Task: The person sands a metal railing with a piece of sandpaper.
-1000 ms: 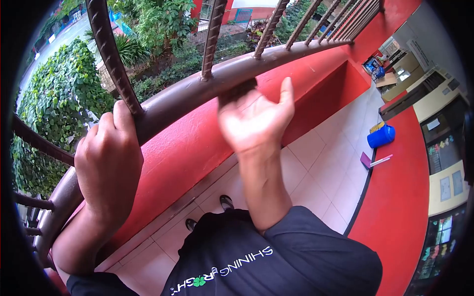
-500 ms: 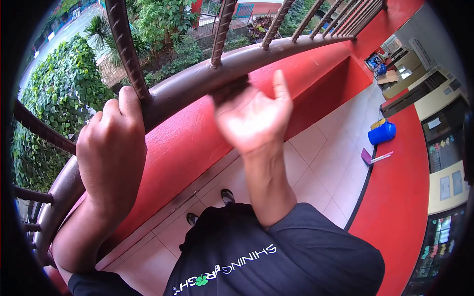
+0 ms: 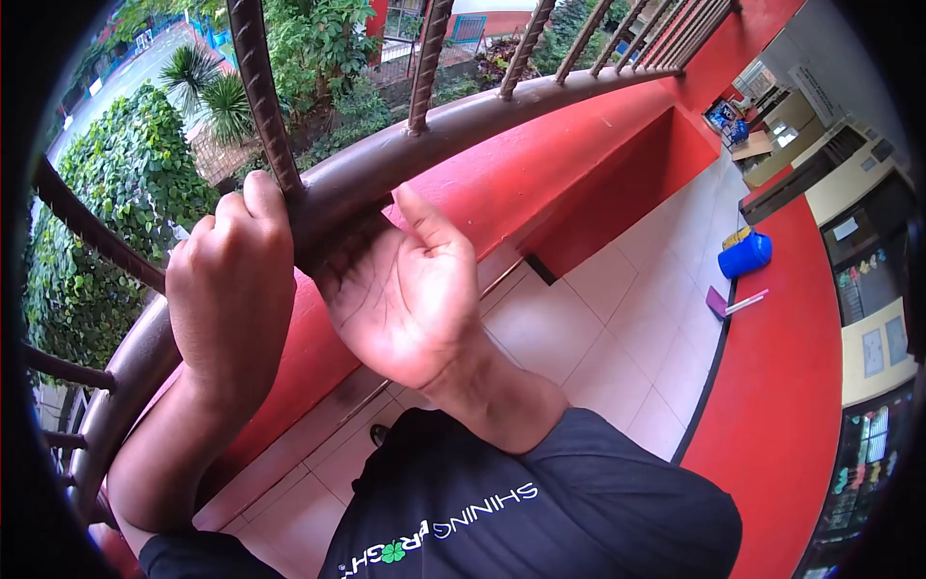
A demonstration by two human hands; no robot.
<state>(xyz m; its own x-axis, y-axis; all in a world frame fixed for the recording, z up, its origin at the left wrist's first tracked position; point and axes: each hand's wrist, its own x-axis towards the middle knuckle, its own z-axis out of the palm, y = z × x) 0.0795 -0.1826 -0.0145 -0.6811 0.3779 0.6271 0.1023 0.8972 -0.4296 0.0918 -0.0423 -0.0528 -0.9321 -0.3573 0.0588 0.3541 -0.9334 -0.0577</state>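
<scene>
A thick brown metal railing point(image 3: 463, 118) curves across the view, with twisted upright bars point(image 3: 424, 68) rising from it. My left hand point(image 3: 231, 280) is closed at the left part of the rail, knuckles up, beside the foot of one bar; its fingertips are hidden. Just to its right, my right hand point(image 3: 400, 294) is turned palm up against the underside of the same rail. Its thumb stands apart, and its fingers stretch into the shadow below the rail, their tips partly hidden. Nothing shows in its palm.
Below the railing runs a red wall point(image 3: 540, 174), beside a tiled floor point(image 3: 550, 318). Across the walkway are a blue container point(image 3: 745, 257) and a purple dustpan point(image 3: 716, 302). Leafy bushes point(image 3: 130, 183) grow beyond the bars.
My right hand has moved left along the underside of the rail, closer to my left hand. My left hand keeps its place on the rail, while the view has shifted slightly.
</scene>
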